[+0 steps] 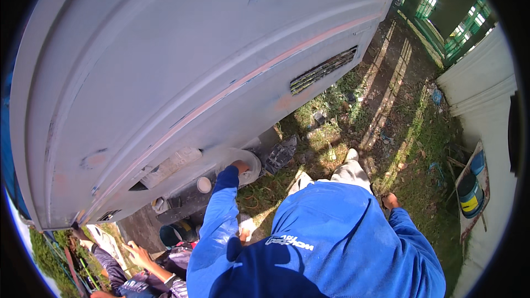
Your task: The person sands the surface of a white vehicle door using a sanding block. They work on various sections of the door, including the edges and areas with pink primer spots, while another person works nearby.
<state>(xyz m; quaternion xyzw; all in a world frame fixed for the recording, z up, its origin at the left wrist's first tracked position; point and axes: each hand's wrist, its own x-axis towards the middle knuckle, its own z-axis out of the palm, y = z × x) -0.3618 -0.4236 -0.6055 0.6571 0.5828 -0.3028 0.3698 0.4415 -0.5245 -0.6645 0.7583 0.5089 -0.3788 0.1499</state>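
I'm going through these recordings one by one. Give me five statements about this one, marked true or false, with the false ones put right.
1. The left hand is at the pale round bucket. True.
2. The right hand is at that same bucket. False: it is on the other side of the body, apart from the bucket.
3. A slotted vent sits in the large grey panel. True.
4. The person's sweatshirt is red. False: it is blue.
5. A co-worker's hand shows at the lower left. True.
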